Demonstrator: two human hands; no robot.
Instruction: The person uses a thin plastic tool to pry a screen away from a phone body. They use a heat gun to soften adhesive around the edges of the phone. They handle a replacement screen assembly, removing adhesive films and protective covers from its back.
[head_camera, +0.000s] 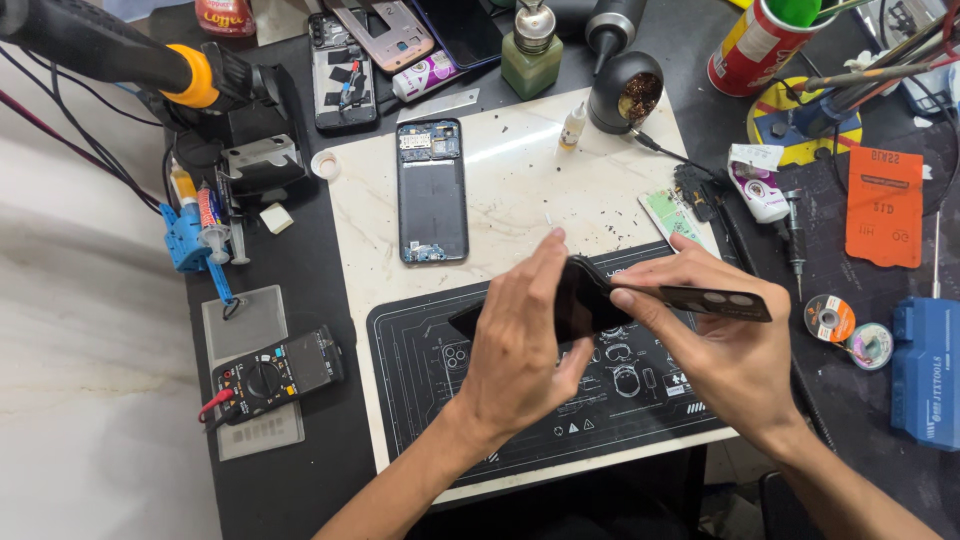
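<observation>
Both hands are working a black phone back cover (700, 298) above the dark work mat (420, 350) at the bench's near edge. The left hand (520, 345) is pinching its left end closed; the right hand (725, 335) is gripping the camera-hole end. Seemingly mid-inspection or flexing; next calls for steady, even pressure. The cover's middle is hidden behind fingers.

Over the black repair mat (440, 400), both forearms reach in from below; left hand (520, 345) and right hand (715, 335) meet, fingers curled in pinching grips.
</observation>
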